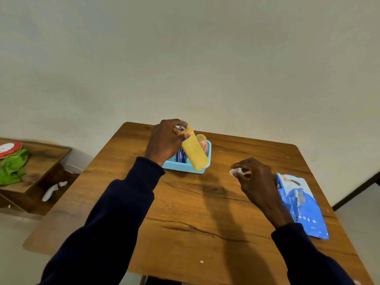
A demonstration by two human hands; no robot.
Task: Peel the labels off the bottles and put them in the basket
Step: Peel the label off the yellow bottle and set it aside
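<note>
My left hand (164,140) grips a yellow-orange bottle (194,152) near its top and holds it tilted over the light-blue basket (185,168), the bottle's lower end at the basket's front rim. Inside the basket lie a blue-and-white patterned bottle (181,156) and a pinkish one (203,145), both partly hidden. My right hand (254,175) hovers over the wooden table (195,212) to the right of the basket, its fingertips pinching a small crumpled white scrap (236,171).
A blue plastic packet (300,204) lies at the table's right edge, beside my right wrist. Small white crumbs dot the tabletop. On the left stands a low wooden shelf (41,161) with a green cloth (13,167), a red-rimmed disc and a white object below.
</note>
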